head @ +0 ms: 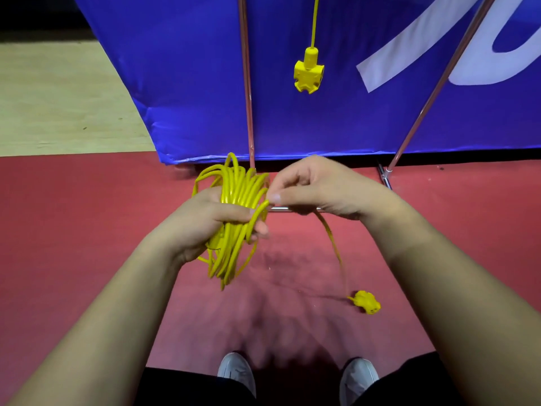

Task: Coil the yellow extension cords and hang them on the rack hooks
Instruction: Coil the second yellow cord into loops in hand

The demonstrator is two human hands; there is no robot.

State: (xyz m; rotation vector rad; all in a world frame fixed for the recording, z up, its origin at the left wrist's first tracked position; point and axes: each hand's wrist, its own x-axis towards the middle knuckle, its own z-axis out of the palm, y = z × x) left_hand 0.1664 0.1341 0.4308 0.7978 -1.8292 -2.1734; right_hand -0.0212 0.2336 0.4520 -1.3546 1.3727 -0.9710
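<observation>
My left hand [210, 218] grips a bundle of several loops of yellow extension cord [237, 189] at its middle. My right hand [319, 186] pinches the loose strand right beside the bundle. From that hand the free tail [332, 238] hangs down and ends in a yellow plug [367, 301] near the red floor, blurred. Another yellow cord [314, 22] hangs from above in front of the blue banner, with a yellow multi-outlet end [308, 71] at its bottom. No rack hooks show in the frame.
A metal rack's poles [247, 92] [439, 83] stand before a blue banner [181, 83], with a base bar [385, 178] on the red floor [73, 218]. A pale wood floor [58, 98] lies at the back left. My two shoes [237, 373] [358, 378] are at the bottom.
</observation>
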